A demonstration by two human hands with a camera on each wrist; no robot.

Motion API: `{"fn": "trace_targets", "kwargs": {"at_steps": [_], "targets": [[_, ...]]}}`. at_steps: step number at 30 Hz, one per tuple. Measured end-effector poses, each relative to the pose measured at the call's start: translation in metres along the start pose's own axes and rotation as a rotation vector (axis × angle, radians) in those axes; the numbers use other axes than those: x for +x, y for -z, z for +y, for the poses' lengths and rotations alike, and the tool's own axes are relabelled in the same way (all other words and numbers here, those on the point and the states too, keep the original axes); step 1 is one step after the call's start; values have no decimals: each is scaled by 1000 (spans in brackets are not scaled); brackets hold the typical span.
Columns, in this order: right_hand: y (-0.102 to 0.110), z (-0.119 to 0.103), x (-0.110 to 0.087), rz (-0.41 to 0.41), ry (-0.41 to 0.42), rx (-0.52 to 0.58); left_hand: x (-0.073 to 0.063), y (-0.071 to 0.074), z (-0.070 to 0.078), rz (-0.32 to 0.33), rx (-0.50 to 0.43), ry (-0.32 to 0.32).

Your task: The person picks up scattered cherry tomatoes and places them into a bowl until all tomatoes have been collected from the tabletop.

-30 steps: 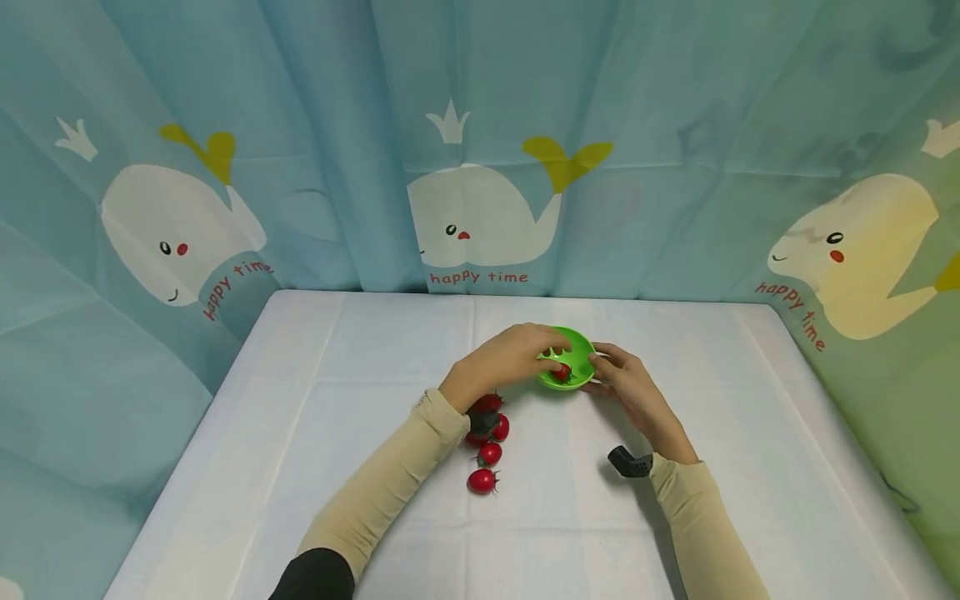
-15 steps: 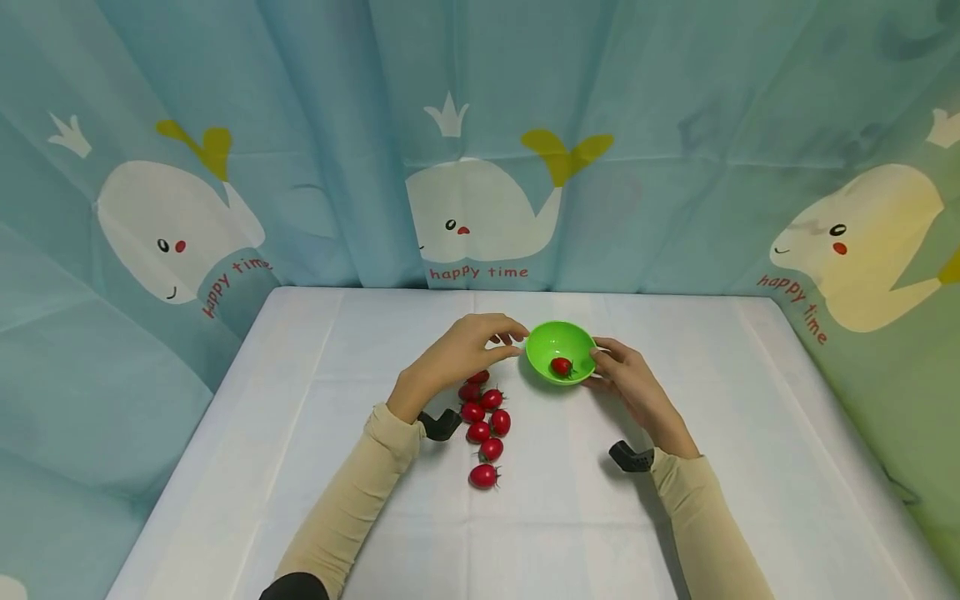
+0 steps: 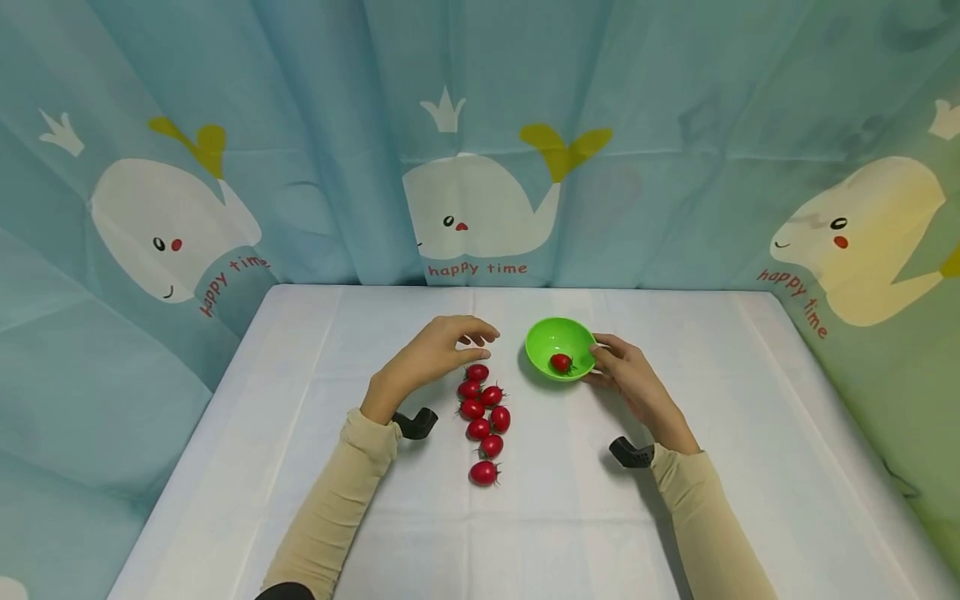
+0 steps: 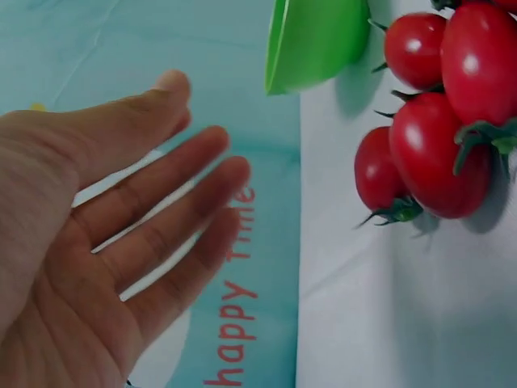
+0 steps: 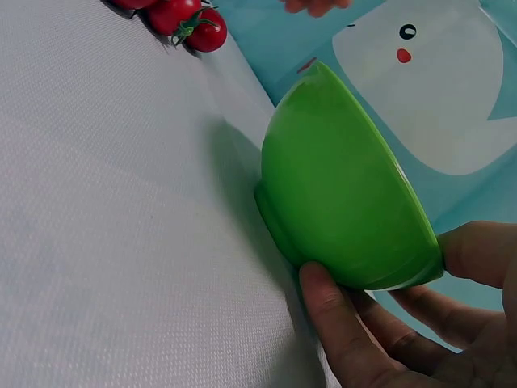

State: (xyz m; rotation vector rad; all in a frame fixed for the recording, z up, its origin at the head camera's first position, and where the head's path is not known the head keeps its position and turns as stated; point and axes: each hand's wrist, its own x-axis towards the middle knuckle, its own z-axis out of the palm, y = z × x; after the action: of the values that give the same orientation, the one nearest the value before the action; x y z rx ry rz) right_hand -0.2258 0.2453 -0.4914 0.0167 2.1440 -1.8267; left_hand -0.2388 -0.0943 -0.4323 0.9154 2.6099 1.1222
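A white desk [image 3: 405,533] carries everything. The left hand [image 3: 429,350] hangs apart from the green bowl, fingers loosely bent, grasping nothing. The right hand [image 3: 633,379] grasps the green bowl [image 3: 547,337] by its near side, thumb at the rim; light, even pressure should steady it best. Loose tomatoes [image 3: 478,429] lie beside it, and one tomato [image 3: 560,362] sits inside; such smooth fruit probably wants a gentle pinch.

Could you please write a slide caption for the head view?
Right hand holding a green bowl with one tomato inside, left hand empty near eight tomatoes on the white table.
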Motion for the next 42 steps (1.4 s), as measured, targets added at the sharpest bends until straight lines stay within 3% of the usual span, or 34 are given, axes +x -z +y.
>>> {"fn": "trace_targets", "kwargs": {"at_steps": [6,14,20,35,42], "targets": [[-2,-3,2,1,0,6,-1,1,-7,-76,41,89],[-3,-5,1,1,4,1,0,-5,-26,-150,85,160],[-1,-4,1,2,7,1,2,-8,-34,-168,108,199],[-1,-2,1,1,8,10,2,-13,-39,-182,117,202],[-3,-2,2,3,-5,14,2,-14,-39,-187,65,200]]}}
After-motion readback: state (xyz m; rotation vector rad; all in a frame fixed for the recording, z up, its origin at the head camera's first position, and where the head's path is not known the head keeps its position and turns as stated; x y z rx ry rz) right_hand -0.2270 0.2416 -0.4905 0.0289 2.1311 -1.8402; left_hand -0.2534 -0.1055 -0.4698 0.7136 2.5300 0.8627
